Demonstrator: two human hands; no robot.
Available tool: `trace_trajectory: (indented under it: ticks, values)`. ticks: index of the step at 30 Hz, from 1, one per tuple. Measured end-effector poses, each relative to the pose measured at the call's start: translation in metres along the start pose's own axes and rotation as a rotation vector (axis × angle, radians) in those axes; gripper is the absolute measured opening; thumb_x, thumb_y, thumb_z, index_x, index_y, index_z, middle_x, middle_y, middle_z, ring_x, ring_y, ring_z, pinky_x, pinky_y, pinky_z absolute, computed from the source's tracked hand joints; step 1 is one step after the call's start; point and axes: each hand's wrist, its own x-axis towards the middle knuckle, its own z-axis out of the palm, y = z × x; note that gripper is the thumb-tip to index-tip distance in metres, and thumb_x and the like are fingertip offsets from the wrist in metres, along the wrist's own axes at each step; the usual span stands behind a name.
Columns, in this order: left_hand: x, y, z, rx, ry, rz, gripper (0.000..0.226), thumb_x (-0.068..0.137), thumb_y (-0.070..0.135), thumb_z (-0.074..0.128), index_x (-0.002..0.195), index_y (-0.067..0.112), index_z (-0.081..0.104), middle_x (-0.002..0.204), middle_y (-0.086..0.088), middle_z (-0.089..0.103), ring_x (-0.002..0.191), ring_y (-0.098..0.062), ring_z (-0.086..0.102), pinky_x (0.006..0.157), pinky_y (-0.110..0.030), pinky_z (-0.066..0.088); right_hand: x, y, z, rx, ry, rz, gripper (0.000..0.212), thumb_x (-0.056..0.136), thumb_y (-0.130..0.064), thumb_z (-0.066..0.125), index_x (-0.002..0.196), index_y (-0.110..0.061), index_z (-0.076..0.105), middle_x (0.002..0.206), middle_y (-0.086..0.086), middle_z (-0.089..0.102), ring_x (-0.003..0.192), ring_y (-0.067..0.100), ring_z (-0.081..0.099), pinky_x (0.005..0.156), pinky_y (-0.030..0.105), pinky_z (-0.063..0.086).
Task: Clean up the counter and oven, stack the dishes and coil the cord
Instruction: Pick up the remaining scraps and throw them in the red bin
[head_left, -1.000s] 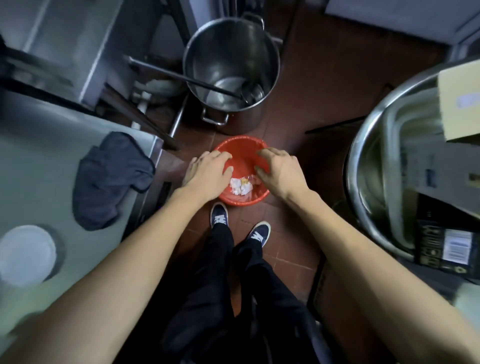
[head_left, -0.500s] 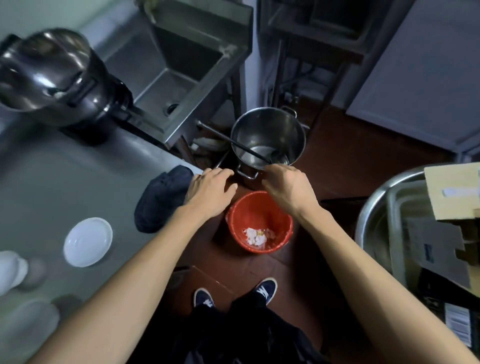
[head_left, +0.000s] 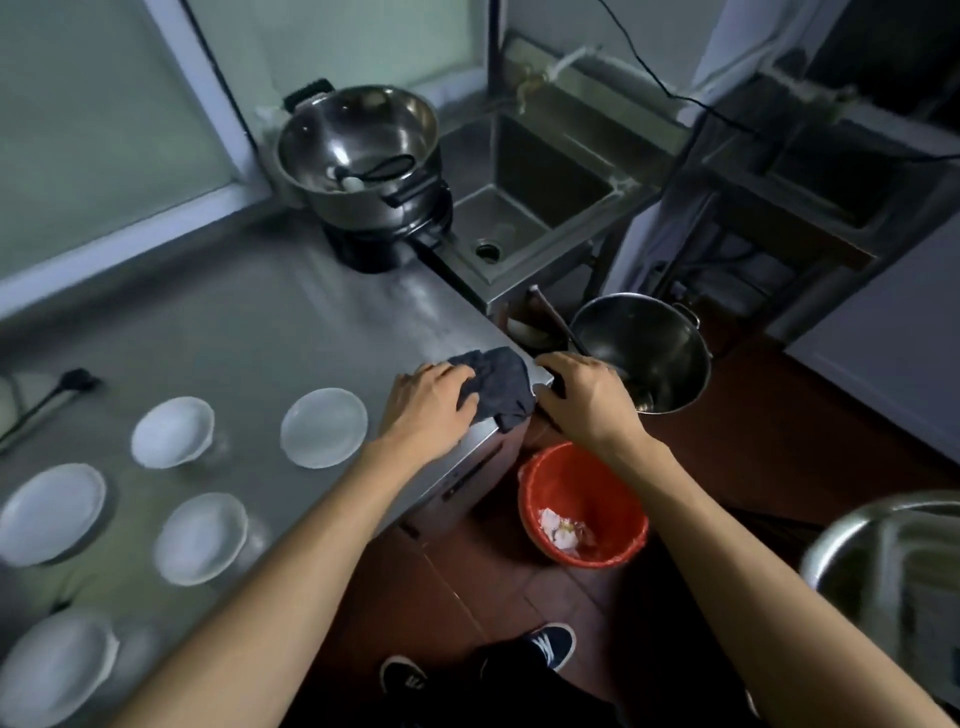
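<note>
At counter's corner, left hand fingers grip dark cloth; right hand curled beside it

We count five white dishes on counter; one dark cloth; one red bucket; two steel pots; one sink; two hands; two shoes.
</note>
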Motion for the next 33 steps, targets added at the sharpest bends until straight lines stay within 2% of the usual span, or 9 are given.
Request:
trace_trajectory:
  ticks: [2, 10, 13, 17, 23, 27, 30, 33]
  values:
    - [-0.013, -0.028, -0.011, -0.006, 0.028, -0.022, 0.035, 0.098, 0.038, 0.051, 0.128, 0.021, 0.058, 0.128, 0.001, 0.064, 0.116, -0.025, 0.057, 0.095, -0.042, 0.045, 0.003, -0.03, 0.009, -0.003, -0.01, -0.041, 0.035, 0.084, -0.026, 0.063, 0.118, -0.019, 0.065, 0.117, 0.004, 0.069, 0.105, 0.033, 0.064, 0.083, 0.048, 0.053]
    - [-0.066, -0.123, -0.052, -0.048, 0.12, -0.158, 0.035, 0.096, 0.036, 0.053, 0.128, 0.023, 0.06, 0.129, 0.002, 0.064, 0.119, -0.023, 0.055, 0.096, -0.04, 0.043, 0.008, -0.145, 0.037, 0.034, -0.045, -0.15, 0.039, 0.092, -0.023, 0.065, 0.13, -0.018, 0.063, 0.132, 0.002, 0.064, 0.118, 0.025, 0.061, 0.096, 0.037, 0.049]
    - [-0.085, -0.149, -0.065, -0.051, 0.177, -0.217, 0.033, 0.096, 0.037, 0.055, 0.125, 0.022, 0.061, 0.126, 0.002, 0.065, 0.116, -0.025, 0.057, 0.093, -0.041, 0.044, 0.014, -0.177, 0.048, 0.044, -0.065, -0.219, 0.038, 0.095, -0.027, 0.064, 0.132, -0.019, 0.062, 0.136, 0.002, 0.062, 0.121, 0.024, 0.059, 0.099, 0.038, 0.048]
    - [-0.112, -0.179, -0.076, -0.049, 0.232, -0.329, 0.033, 0.095, 0.037, 0.055, 0.122, 0.019, 0.062, 0.121, -0.002, 0.066, 0.112, -0.028, 0.059, 0.09, -0.044, 0.048, 0.029, -0.212, 0.065, 0.069, -0.103, -0.356, 0.038, 0.093, -0.025, 0.067, 0.129, -0.014, 0.063, 0.132, 0.006, 0.065, 0.116, 0.028, 0.063, 0.097, 0.043, 0.052]
    - [-0.154, -0.198, -0.085, -0.038, 0.34, -0.516, 0.029, 0.093, 0.03, 0.058, 0.118, 0.019, 0.066, 0.117, -0.002, 0.07, 0.104, -0.029, 0.064, 0.084, -0.043, 0.052, 0.053, -0.26, 0.091, 0.102, -0.233, -0.55, 0.039, 0.096, -0.029, 0.061, 0.134, -0.021, 0.059, 0.139, -0.002, 0.059, 0.125, 0.024, 0.055, 0.105, 0.038, 0.044]
    - [-0.179, -0.201, -0.084, -0.014, 0.367, -0.654, 0.026, 0.089, 0.027, 0.059, 0.113, 0.02, 0.068, 0.112, -0.004, 0.071, 0.099, -0.03, 0.064, 0.08, -0.042, 0.053, 0.062, -0.28, 0.111, 0.192, -0.347, -0.645, 0.039, 0.094, -0.03, 0.062, 0.132, -0.021, 0.061, 0.136, -0.001, 0.062, 0.125, 0.023, 0.056, 0.106, 0.038, 0.043]
    - [-0.203, -0.198, -0.077, -0.046, 0.381, -0.735, 0.028, 0.092, 0.027, 0.058, 0.117, 0.018, 0.066, 0.113, -0.006, 0.07, 0.101, -0.029, 0.064, 0.085, -0.04, 0.052, 0.062, -0.292, 0.124, 0.265, -0.438, -0.655, 0.04, 0.091, -0.027, 0.067, 0.13, -0.02, 0.062, 0.132, 0.003, 0.064, 0.122, 0.023, 0.059, 0.103, 0.035, 0.046]
    - [-0.236, -0.196, -0.065, -0.048, 0.35, -0.903, 0.033, 0.097, 0.033, 0.054, 0.126, 0.02, 0.062, 0.127, -0.005, 0.064, 0.115, -0.027, 0.059, 0.097, -0.042, 0.045, 0.05, -0.314, 0.141, 0.269, -0.532, -0.72, 0.04, 0.091, -0.026, 0.067, 0.13, -0.022, 0.063, 0.131, 0.006, 0.065, 0.12, 0.027, 0.06, 0.101, 0.035, 0.047]
